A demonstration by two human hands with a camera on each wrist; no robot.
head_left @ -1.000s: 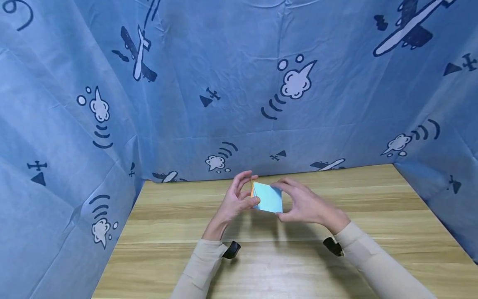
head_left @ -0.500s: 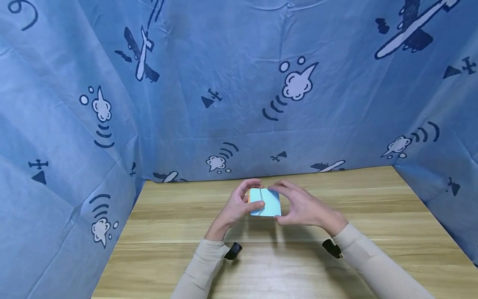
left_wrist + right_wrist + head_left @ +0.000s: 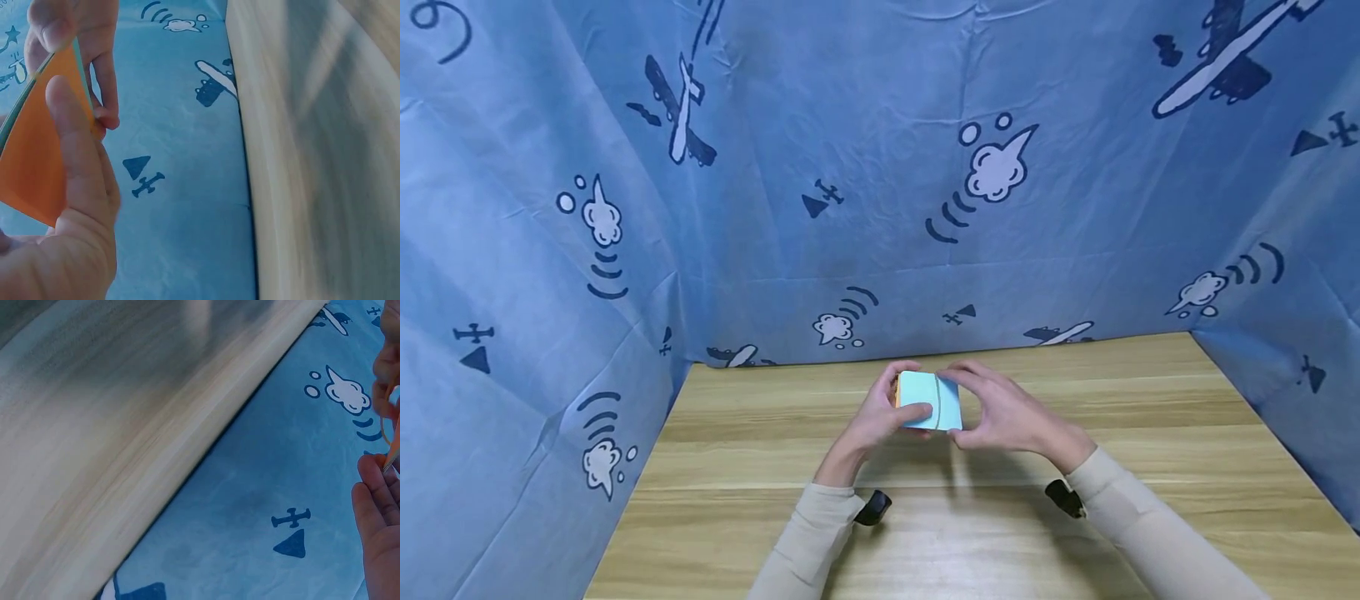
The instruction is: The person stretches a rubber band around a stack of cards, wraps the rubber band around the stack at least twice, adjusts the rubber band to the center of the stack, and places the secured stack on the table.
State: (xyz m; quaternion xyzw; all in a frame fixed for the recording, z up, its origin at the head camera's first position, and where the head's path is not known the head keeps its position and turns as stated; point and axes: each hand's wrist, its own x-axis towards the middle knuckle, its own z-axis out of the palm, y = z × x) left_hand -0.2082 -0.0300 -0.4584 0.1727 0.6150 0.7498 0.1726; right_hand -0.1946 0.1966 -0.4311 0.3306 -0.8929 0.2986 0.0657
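Observation:
A small square stack of coloured paper notes (image 3: 917, 388), light blue in front, is held above the table between both hands. Its orange back face (image 3: 34, 165) shows in the left wrist view. A thin rubber band (image 3: 937, 400) runs top to bottom across the blue face, right of its middle. My left hand (image 3: 874, 414) grips the left side, thumb on the blue face and fingers behind. With thumb and fingers, my right hand (image 3: 1017, 410) pinches the stack's right part at the upper and lower edges. The right wrist view catches the stack only at its edge.
Beneath the hands lies a wood-grain table (image 3: 760, 467). Blue cloth (image 3: 880, 208) printed with planes and clouds hangs behind it and along both sides. Dark wrist devices (image 3: 872, 508) sit under the forearms.
The rubber band has moved from the stack's left edge to right of its middle. The left thumb has shifted right over the blue face, and the tilted stack has become more level.

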